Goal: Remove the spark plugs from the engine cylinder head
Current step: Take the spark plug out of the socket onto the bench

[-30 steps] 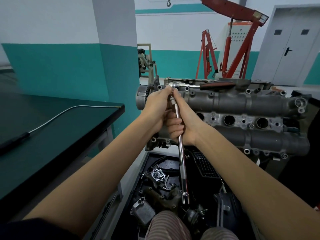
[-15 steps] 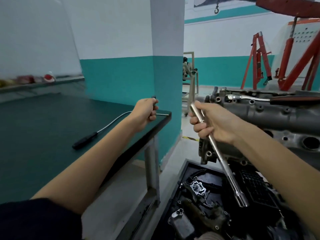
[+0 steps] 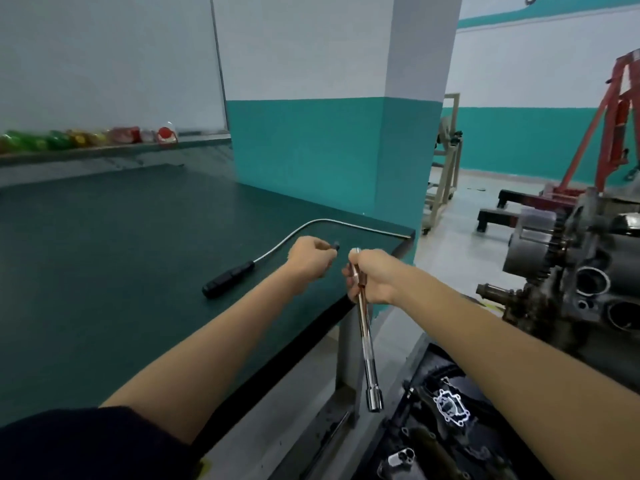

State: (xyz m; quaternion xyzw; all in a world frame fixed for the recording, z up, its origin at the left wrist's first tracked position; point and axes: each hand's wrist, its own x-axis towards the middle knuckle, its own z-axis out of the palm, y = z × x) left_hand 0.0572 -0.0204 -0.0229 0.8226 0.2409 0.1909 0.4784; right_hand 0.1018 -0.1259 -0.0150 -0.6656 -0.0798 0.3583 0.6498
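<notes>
Head view, looking down over two bare forearms stretched forward. A dark green table (image 3: 104, 254) fills the left half of the scene, its right corner near a teal and white pillar (image 3: 363, 133).

The left hand (image 3: 309, 257) is over the table near its right edge, fingers curled, its grip pinching a small dark part (image 3: 335, 244) between thumb and fingertips. What the part is cannot be told; it is too small and blurred.

The right hand (image 3: 374, 276) is just beside the left, past the table's right edge. Its grip is clenched round the top of a long chrome socket wrench (image 3: 367, 337), which hangs nearly upright, slightly tilted, with its wide socket end lowest, above the floor and beside the table leg.

On the table, behind the left hand, lies a flexible pickup tool (image 3: 242, 271): black handle toward the middle of the table, thin silver shaft curving toward the right corner.

The engine (image 3: 571, 282) stands at the right edge of the view, well apart from both hands, with round openings and a toothed gear showing. Below it, at the bottom right, a black tray (image 3: 433, 427) holds loose metal parts. A red hoist (image 3: 616, 109) stands behind the engine. Blurred coloured items line a ledge beyond the table's far edge.
</notes>
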